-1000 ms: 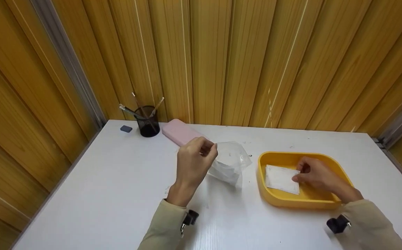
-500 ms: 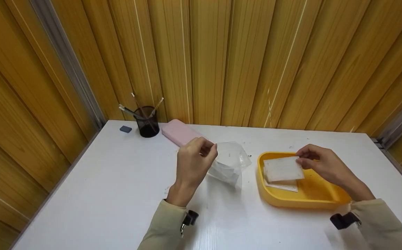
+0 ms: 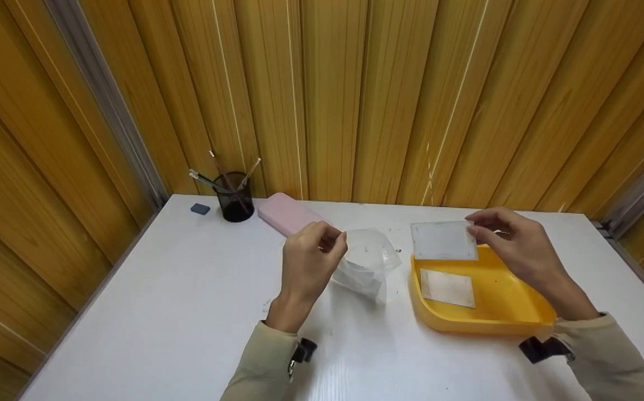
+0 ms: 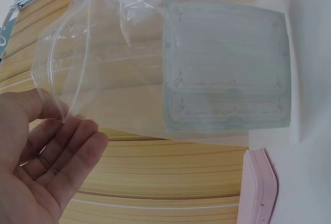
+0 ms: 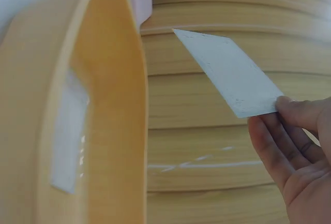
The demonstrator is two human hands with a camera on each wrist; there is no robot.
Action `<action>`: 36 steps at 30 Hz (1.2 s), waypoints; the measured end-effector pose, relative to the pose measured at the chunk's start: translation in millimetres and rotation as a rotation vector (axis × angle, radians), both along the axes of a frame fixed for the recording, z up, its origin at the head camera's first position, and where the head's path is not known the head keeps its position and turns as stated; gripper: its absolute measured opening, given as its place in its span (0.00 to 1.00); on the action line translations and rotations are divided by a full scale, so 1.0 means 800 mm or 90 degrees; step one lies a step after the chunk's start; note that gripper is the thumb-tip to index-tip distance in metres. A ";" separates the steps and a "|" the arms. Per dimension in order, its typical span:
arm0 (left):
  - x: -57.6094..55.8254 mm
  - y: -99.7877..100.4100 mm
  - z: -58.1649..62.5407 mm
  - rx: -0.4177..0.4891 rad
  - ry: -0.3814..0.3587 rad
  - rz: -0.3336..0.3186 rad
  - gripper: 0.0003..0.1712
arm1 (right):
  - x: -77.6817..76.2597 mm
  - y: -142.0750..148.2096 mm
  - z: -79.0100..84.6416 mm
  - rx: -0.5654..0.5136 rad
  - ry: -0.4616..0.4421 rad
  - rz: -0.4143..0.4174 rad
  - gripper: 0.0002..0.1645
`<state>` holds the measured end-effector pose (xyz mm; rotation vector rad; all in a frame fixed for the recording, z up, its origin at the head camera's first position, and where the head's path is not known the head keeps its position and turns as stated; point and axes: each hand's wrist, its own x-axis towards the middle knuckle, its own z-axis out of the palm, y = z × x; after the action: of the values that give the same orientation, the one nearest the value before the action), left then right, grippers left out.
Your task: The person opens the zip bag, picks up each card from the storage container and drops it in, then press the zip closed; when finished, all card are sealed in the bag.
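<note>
My left hand (image 3: 311,259) pinches the zip edge of a clear zip bag (image 3: 370,253), which stands on the white table with its mouth parted. Inside the bag, in the left wrist view, sit several bordered cards (image 4: 227,63). Between thumb and fingers, my right hand (image 3: 514,245) holds a white card (image 3: 444,240) by its edge, raised over the back rim of a yellow tray (image 3: 486,327). A second card (image 3: 447,288) lies flat on the tray's left side. The right wrist view shows the held card (image 5: 230,74) tilted beside the tray wall.
Behind the bag lies a pink case (image 3: 288,213). A black mesh cup (image 3: 235,203) with several pencils stands at the back left, beside a dark blue eraser (image 3: 200,209). A wood-patterned wall (image 3: 333,100) rises along the table's back edge.
My right hand has picked a card up out of the tray and lifted it up and slightly left, uncovering the card beneath. The left hand and the bag have stayed in place.
</note>
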<state>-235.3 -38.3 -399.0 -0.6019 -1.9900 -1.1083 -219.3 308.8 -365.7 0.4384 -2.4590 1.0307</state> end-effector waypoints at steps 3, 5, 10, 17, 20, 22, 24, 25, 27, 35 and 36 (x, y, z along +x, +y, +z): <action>0.001 -0.001 0.000 0.001 -0.002 -0.002 0.07 | 0.004 -0.013 0.012 -0.021 0.038 0.002 0.12; 0.000 -0.001 -0.001 0.002 -0.004 -0.003 0.06 | 0.007 -0.021 0.021 -0.037 0.060 0.009 0.12; 0.000 -0.001 -0.002 0.003 -0.007 -0.003 0.06 | 0.014 -0.041 0.040 -0.060 0.110 0.029 0.13; 0.001 -0.001 -0.001 0.004 -0.009 -0.004 0.06 | 0.024 -0.061 0.057 -0.067 0.159 0.060 0.17; 0.001 -0.001 -0.001 0.004 -0.008 -0.003 0.06 | 0.026 -0.068 0.061 -0.062 0.158 0.073 0.19; 0.001 -0.001 -0.001 0.003 -0.007 -0.002 0.06 | 0.027 -0.073 0.063 -0.057 0.154 0.077 0.19; 0.001 -0.001 -0.001 0.002 -0.007 -0.001 0.06 | 0.027 -0.078 0.064 -0.057 0.149 0.083 0.18; 0.001 -0.001 -0.001 0.001 -0.007 -0.001 0.06 | 0.028 -0.080 0.064 -0.056 0.149 0.088 0.18; 0.001 -0.001 -0.001 0.001 -0.007 -0.001 0.06 | 0.027 -0.084 0.064 -0.047 0.154 0.100 0.17; 0.000 -0.001 0.000 -0.001 -0.006 0.003 0.06 | 0.018 -0.099 0.062 0.006 0.225 0.190 0.18; 0.000 -0.001 0.000 -0.001 -0.006 0.003 0.06 | 0.018 -0.101 0.061 0.015 0.232 0.199 0.18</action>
<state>-235.0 -38.7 -398.9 -0.5931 -2.0002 -1.1088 -205.1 228.0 -316.7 0.9530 -2.1185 0.9400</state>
